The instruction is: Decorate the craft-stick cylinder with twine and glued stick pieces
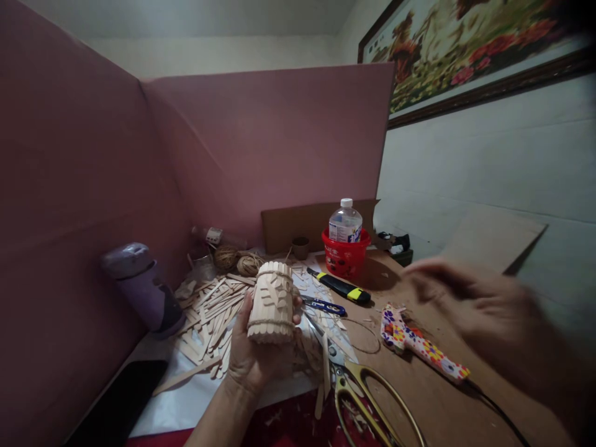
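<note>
My left hand (249, 360) is wrapped round a small cylinder of wooden craft sticks (271, 323), held nearly upright. Twine bands circle it near the top and bottom, and little cut wood pieces are stuck on its front in a raised pattern. Motion smears my right hand (470, 304), which is in the air on the right; its fingers look curled, but whether anything is between them I cannot make out. Below that hand lies a flower-patterned glue gun (419, 344) with a black cord. Gold-handled scissors (358, 379) rest to the right of my left hand.
Loose craft sticks (214, 316) are heaped at the left, beside a purple tumbler (144, 288) and a black phone-like slab (121, 397). Twine balls (249, 263) sit behind. A cutter knife (342, 287), blue-handled tool (323, 305) and red bucket (342, 257) holding a bottle (345, 220) stand farther back.
</note>
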`<state>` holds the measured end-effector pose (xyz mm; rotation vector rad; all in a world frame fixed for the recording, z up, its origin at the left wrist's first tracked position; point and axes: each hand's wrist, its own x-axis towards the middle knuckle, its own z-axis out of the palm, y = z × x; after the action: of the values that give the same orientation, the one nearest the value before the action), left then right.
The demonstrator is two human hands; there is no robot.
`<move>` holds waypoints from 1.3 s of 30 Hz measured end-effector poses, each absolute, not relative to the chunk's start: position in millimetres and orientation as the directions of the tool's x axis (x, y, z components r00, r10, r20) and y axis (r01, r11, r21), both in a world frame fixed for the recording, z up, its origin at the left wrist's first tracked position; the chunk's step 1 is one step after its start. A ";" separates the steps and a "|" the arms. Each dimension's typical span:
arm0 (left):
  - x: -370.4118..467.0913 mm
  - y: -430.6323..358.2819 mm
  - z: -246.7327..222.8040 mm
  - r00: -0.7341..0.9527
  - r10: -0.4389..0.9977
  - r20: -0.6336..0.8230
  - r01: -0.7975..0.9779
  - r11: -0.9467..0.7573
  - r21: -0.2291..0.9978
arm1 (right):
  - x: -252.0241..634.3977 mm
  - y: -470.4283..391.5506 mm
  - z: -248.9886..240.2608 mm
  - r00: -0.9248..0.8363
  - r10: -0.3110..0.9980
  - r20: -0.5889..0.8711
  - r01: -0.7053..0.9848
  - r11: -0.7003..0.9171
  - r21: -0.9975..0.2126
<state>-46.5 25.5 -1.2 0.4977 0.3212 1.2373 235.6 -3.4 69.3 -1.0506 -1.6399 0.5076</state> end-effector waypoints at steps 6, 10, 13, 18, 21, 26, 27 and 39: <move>-42.9 21.8 2.4 0.390 0.918 0.074 -0.820 0.310 0.481 | 171.6 -2.4 58.2 -0.389 0.904 0.176 0.230 0.280 -0.932; -41.6 18.2 4.3 0.400 0.909 0.116 -0.824 0.301 0.481 | 145.8 -10.6 49.2 -0.374 0.850 0.370 0.314 0.492 -0.812; -40.6 16.4 4.6 0.398 0.907 0.136 -0.835 0.296 0.464 | 136.4 -12.8 46.6 -0.360 0.787 0.501 0.335 0.611 -0.718; -38.6 14.8 3.6 0.401 0.905 0.142 -0.856 0.316 0.409 | 128.3 -12.2 45.4 -0.305 0.739 0.601 0.372 0.673 -0.639; -38.7 14.2 1.2 0.414 0.897 0.152 -0.860 0.331 0.387 | 124.3 -10.2 45.4 -0.306 0.714 0.630 0.366 0.699 -0.615; -39.2 14.3 -3.3 0.408 0.908 0.097 -0.853 0.341 0.395 | 123.2 -6.5 40.4 -0.370 0.647 0.667 0.394 0.760 -0.518; -39.0 14.4 -3.9 0.408 0.910 0.075 -0.847 0.346 0.404 | 123.6 -6.4 39.0 -0.394 0.635 0.665 0.398 0.770 -0.499; -36.6 14.7 -2.6 0.387 0.917 0.096 -0.846 0.312 0.433 | 121.9 -13.5 34.4 -0.369 0.605 0.706 0.358 0.793 -0.492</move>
<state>-36.6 14.7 -2.6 0.4529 0.1801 1.1715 121.9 -13.5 34.4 -0.7193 -1.9959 0.3146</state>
